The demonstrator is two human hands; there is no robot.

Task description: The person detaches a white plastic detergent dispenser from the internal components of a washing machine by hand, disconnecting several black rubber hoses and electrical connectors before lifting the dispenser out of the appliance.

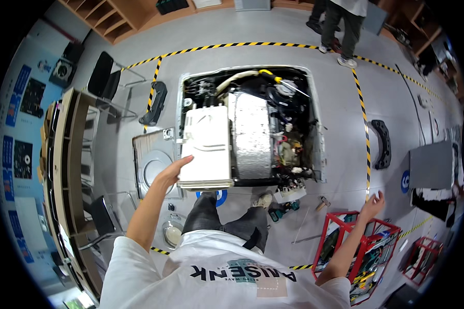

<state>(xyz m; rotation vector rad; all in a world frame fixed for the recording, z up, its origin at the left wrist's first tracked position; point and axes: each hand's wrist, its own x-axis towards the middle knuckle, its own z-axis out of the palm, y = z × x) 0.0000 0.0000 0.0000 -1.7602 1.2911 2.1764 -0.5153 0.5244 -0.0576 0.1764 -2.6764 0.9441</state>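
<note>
- Fingers of the left hand (174,171) press flat against the white plastic box (207,147) at frame centre, steadying it on the opened washing machine (250,126).
- Right hand (372,204), fingers spread and holding nothing, hovers over the red rack (345,242) at lower right, seemingly for balance.

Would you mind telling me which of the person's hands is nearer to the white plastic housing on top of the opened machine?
Left. The left hand rests on the white plastic housing at its near-left edge; the right hand is far off to the right, above the red wire crate.

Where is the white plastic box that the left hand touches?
In the head view, the white plastic box sits left of centre on the opened machine, beside its silver drum, left hand on its near corner.
</note>
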